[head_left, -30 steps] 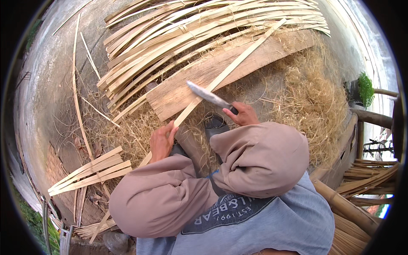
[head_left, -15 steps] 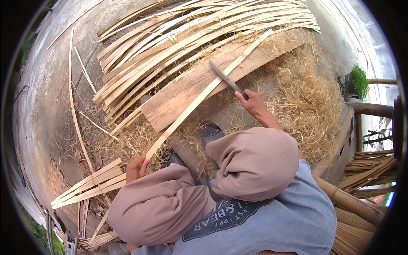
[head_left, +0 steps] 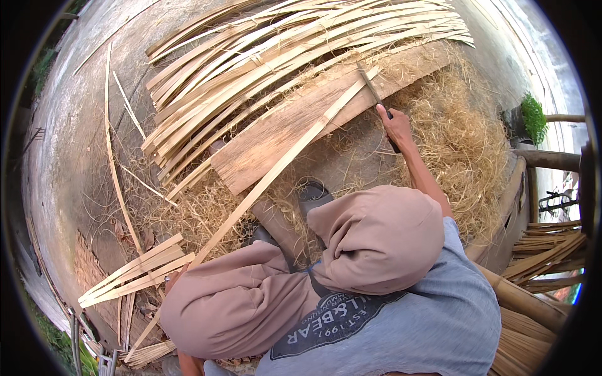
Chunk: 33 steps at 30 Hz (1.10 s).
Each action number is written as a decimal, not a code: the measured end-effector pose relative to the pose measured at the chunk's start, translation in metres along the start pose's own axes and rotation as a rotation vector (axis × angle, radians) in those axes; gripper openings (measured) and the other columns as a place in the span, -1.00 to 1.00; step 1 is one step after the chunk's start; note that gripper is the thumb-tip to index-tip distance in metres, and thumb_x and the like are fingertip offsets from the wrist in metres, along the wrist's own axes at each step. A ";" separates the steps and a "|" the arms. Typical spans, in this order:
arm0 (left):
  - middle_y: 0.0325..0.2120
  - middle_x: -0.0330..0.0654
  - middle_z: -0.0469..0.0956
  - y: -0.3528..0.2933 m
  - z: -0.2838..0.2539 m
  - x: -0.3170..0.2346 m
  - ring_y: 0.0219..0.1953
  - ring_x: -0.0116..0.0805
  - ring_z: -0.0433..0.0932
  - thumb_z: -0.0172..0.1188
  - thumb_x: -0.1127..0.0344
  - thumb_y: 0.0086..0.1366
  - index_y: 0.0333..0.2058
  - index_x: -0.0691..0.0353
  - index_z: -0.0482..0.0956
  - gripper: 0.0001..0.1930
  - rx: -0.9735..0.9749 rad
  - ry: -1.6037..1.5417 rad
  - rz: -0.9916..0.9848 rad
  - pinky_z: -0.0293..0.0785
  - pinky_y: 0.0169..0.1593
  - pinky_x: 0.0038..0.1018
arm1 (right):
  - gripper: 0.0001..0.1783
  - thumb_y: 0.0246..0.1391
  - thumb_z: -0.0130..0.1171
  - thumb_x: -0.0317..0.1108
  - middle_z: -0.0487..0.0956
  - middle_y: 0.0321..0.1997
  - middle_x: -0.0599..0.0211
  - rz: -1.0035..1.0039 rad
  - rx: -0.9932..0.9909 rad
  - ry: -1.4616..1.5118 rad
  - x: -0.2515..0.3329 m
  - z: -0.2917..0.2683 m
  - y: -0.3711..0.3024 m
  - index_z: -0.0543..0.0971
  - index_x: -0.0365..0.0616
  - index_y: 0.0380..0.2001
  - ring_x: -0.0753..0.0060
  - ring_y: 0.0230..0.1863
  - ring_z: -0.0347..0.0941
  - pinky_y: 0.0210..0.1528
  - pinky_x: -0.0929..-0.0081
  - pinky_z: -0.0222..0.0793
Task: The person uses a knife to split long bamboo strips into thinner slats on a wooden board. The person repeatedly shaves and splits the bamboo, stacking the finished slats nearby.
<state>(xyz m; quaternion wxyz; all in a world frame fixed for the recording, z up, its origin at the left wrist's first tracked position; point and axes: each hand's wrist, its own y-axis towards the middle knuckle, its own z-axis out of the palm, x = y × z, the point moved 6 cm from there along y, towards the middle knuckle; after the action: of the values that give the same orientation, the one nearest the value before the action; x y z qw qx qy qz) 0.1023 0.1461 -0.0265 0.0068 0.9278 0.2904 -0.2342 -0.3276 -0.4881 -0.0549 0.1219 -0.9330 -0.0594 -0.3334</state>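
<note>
A long pale bamboo strip (head_left: 295,149) slants from beside my left knee up across a wooden board (head_left: 251,164). Its near end is at my left hand (head_left: 174,277), which is mostly hidden by my knee; the fingers that show are closed at the strip. My right hand (head_left: 396,127) grips the dark handle of a knife (head_left: 371,86). The blade points up and to the left, lying across the strip near its far end, over the board.
Beyond the board lies a broad row of bamboo strips (head_left: 269,59). Curly shavings (head_left: 458,144) heap up at the right, and more litter the ground by my feet. A few shorter strips (head_left: 135,272) rest at the left. Bamboo poles (head_left: 520,297) and a green plant (head_left: 533,119) stand at the right.
My left hand has drawn back toward me behind my knee, and the strip has slid along with it. The knife in my right hand has moved right and upward, nearer the strip's far end.
</note>
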 end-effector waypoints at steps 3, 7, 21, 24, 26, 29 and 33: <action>-0.48 -0.10 0.56 0.052 0.004 -0.059 -0.43 -0.28 0.52 0.28 0.14 0.42 -0.11 0.30 0.68 -0.69 -0.227 0.180 0.364 0.42 -0.33 -0.30 | -0.21 0.27 0.14 0.28 0.38 -0.71 0.04 -0.049 0.013 0.018 -0.008 0.015 -0.013 0.45 -0.33 -0.65 0.22 -0.63 0.28 -0.49 0.16 0.23; -0.60 -0.16 0.54 0.131 0.073 -0.133 -0.54 -0.35 0.48 0.21 -0.03 0.45 -0.23 0.30 0.70 -0.57 0.235 -0.377 -0.082 0.38 -0.42 -0.34 | -0.24 0.28 0.15 0.27 0.44 -0.68 -0.04 -0.068 0.066 0.065 0.014 0.053 -0.049 0.46 -0.33 -0.60 0.05 -0.58 0.37 -0.43 0.10 0.31; -0.78 -0.34 0.31 0.155 0.090 -0.170 -0.67 -0.53 0.23 0.25 -0.08 0.41 -0.58 0.27 0.60 -0.47 0.246 -0.390 -0.270 0.11 -0.55 -0.44 | -0.26 0.27 0.13 0.29 0.52 -0.60 -0.14 -0.350 0.221 -0.188 0.032 0.051 -0.078 0.49 -0.28 -0.56 -0.18 -0.49 0.52 -0.41 0.01 0.37; -0.77 -0.34 0.32 0.143 0.092 -0.163 -0.66 -0.54 0.25 0.25 -0.08 0.40 -0.57 0.28 0.61 -0.47 0.255 -0.389 -0.287 0.13 -0.54 -0.44 | -0.25 0.27 0.12 0.30 0.50 -0.62 -0.13 -0.174 0.181 -0.157 0.009 0.036 -0.059 0.47 -0.28 -0.56 -0.17 -0.50 0.51 -0.40 0.01 0.36; -0.76 -0.34 0.33 0.151 0.087 -0.179 -0.65 -0.54 0.25 0.25 -0.08 0.40 -0.56 0.29 0.61 -0.47 0.247 -0.409 -0.271 0.13 -0.54 -0.45 | -0.23 0.28 0.08 0.33 0.49 -0.64 -0.08 -0.115 0.024 -0.160 0.004 0.012 -0.030 0.47 -0.26 -0.58 -0.10 -0.54 0.49 -0.43 0.06 0.35; -0.75 -0.33 0.35 0.152 0.095 -0.172 -0.64 -0.54 0.25 0.25 -0.08 0.40 -0.55 0.30 0.61 -0.48 0.298 -0.434 -0.294 0.13 -0.53 -0.45 | -0.21 0.29 0.05 0.34 0.49 -0.65 -0.08 -0.356 0.066 -0.286 0.017 0.034 -0.046 0.48 -0.28 -0.59 -0.08 -0.57 0.46 -0.45 0.08 0.33; -0.75 -0.30 0.39 0.151 0.089 -0.179 -0.64 -0.55 0.31 0.24 -0.07 0.40 -0.56 0.31 0.62 -0.47 0.284 -0.416 -0.255 0.15 -0.53 -0.46 | -0.21 0.27 0.08 0.34 0.50 -0.64 -0.13 -0.041 -0.033 -0.128 -0.017 -0.002 -0.002 0.52 -0.30 -0.57 -0.15 -0.56 0.47 -0.39 0.03 0.35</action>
<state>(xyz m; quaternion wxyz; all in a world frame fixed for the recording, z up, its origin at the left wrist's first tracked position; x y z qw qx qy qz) 0.0164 -0.0882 -0.0457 -0.0932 0.8073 0.3616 -0.4569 -0.3422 -0.4875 -0.0639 0.0954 -0.9530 -0.0807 -0.2762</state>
